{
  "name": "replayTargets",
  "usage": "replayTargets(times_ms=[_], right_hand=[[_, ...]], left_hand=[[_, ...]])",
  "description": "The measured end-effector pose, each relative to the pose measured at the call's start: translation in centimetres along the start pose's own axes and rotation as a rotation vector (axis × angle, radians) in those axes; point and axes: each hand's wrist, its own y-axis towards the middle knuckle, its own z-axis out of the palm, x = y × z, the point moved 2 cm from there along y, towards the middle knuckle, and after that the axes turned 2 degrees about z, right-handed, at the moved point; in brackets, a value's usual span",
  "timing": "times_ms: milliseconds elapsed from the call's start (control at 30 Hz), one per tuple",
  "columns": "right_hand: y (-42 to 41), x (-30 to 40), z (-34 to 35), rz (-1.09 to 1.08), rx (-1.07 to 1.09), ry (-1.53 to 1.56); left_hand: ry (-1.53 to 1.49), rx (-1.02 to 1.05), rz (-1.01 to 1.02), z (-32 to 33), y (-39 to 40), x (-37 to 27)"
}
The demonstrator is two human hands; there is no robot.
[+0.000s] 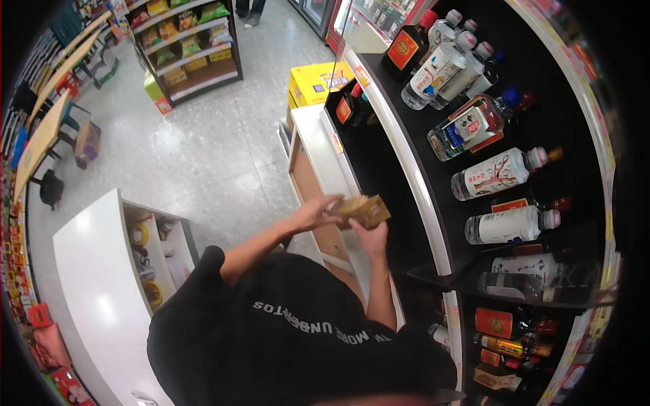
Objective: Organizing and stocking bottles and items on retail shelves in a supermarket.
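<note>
A small golden-brown carton (369,211) is held between my hands in front of the shelves. Its left end is blurred, so I cannot tell whether a flap stands open there. My right hand (374,237) grips the carton from below, thumb on the near face. Around its left end are the fingers of my left hand (313,213). Just beyond the carton lies a lower black shelf (388,175), bearing a dark red-capped bottle (348,106) at its far end.
On the upper black shelf (421,132) to the right stand several clear bottles (495,173). A glass panel (513,286) juts out near my right side. A white counter (91,254) is at left; yellow cartons (310,83) and a snack rack (188,45) stand ahead. A person's legs (250,10) show beyond.
</note>
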Motion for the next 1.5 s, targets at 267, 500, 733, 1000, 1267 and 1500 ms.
replayTargets(times_ms=[267, 500, 733, 1000, 1267, 1500], right_hand=[[10.0, -0.3, -0.3, -0.001, -0.316, 0.126], [18.1, -2.3, -0.3, -0.081, -0.393, 0.047], [25.0, -2.7, -0.5, -0.091, -0.539, -0.249], [30.1, -4.9, -1.5, -0.12, -0.65, -0.646], [28.8, -5.5, -1.1, -0.167, -0.484, -0.412], [26.4, -8.6, -0.8, -0.157, -0.679, -0.528]], left_hand=[[0.251, -0.166, 0.121, -0.9, 2.6, 8.1], [0.627, 0.213, -0.025, 0.5, 1.8, 10.0], [0.981, 0.27, -0.029, 0.1, 1.6, 8.1], [1.111, 0.352, -0.047, 1.0, 2.2, 8.5], [1.132, 0.199, 0.048, 1.6, 1.6, 9.5], [1.133, 0.273, -0.031, 1.4, 2.4, 9.2]])
